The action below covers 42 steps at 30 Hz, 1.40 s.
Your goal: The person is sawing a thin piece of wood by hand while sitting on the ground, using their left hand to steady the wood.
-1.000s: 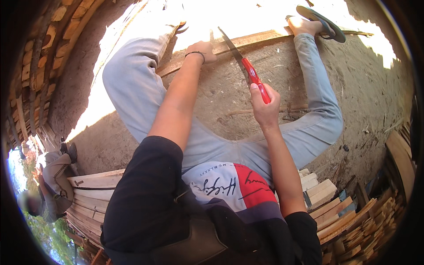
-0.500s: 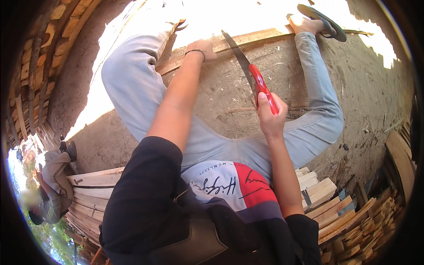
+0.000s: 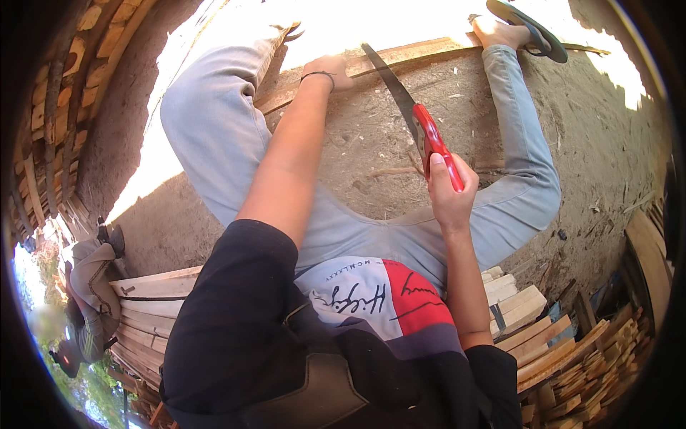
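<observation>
My right hand [image 3: 454, 191] is closed round the red handle of a handsaw [image 3: 433, 139]. Its dark, tapering blade points away from me and slants left, and its tip overlaps the far part of a long wooden board [image 3: 421, 53]. That board runs crosswise near my feet. My left hand [image 3: 333, 71], with a dark cord on the wrist, grips the board left of the blade; most of its fingers are hidden. My right foot [image 3: 496, 32], in a dark flip-flop, is at the board's right part.
Stacked sawn planks [image 3: 146, 322] lie behind me on the left, with more timber [image 3: 529, 314] on the right. A wall of stacked wood [image 3: 53, 107] stands at the far left. Another person [image 3: 93, 286] is at the left edge. The dirt ground [image 3: 343, 171] carries wood chips.
My right hand and the saw have come slightly nearer to me and to the right. The left hand stays on the board.
</observation>
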Tool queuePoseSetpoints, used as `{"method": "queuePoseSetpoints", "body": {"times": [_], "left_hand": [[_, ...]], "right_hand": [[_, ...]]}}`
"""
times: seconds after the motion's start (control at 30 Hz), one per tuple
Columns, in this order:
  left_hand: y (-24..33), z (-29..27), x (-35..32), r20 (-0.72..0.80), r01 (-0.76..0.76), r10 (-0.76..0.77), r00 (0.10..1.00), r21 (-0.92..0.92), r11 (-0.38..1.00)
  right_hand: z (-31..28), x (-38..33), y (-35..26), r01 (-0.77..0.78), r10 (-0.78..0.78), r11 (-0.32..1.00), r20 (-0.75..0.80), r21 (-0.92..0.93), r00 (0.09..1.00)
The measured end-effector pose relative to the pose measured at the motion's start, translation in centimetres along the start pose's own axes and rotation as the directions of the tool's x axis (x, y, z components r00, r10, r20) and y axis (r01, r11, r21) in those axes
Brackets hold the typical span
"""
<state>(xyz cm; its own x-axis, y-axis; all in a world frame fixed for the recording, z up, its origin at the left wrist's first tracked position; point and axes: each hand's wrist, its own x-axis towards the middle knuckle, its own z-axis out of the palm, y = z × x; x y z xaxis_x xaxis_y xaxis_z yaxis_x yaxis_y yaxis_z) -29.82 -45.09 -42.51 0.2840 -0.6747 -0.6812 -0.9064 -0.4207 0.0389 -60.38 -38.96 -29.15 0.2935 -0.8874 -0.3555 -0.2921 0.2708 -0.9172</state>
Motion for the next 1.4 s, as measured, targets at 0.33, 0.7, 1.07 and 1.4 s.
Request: {"method": "queuePoseSetpoints", "body": {"times": [0.33, 0.7, 1.07, 1.4], "left_hand": [[-0.1, 0.3, 1.0, 0.0, -0.007, 0.007, 1.0, -0.015, 1.0], [-0.6, 0.1, 1.0, -0.003, 0.008, -0.008, 1.0, -0.024, 1.0], [-0.7, 0.5, 1.1, -0.028, -0.005, 0.004, 1.0, -0.035, 0.999], [-0.5, 0.6, 1.2, 0.001, 0.002, -0.002, 1.0, -0.028, 1.0]], "right_hand": [[2.2, 1.6, -0.9, 0.046, -0.047, 0.998, -0.016, -0.038, 0.999], [3.1, 0.5, -1.1, 0.121, -0.122, 0.985, -0.004, -0.119, 0.992], [0.9, -1.4, -1.2, -0.042, 0.041, 0.999, -0.016, -0.018, 0.999], [1.8, -0.6, -1.4, 0.039, -0.041, 0.996, -0.021, -0.086, 0.999]]}}
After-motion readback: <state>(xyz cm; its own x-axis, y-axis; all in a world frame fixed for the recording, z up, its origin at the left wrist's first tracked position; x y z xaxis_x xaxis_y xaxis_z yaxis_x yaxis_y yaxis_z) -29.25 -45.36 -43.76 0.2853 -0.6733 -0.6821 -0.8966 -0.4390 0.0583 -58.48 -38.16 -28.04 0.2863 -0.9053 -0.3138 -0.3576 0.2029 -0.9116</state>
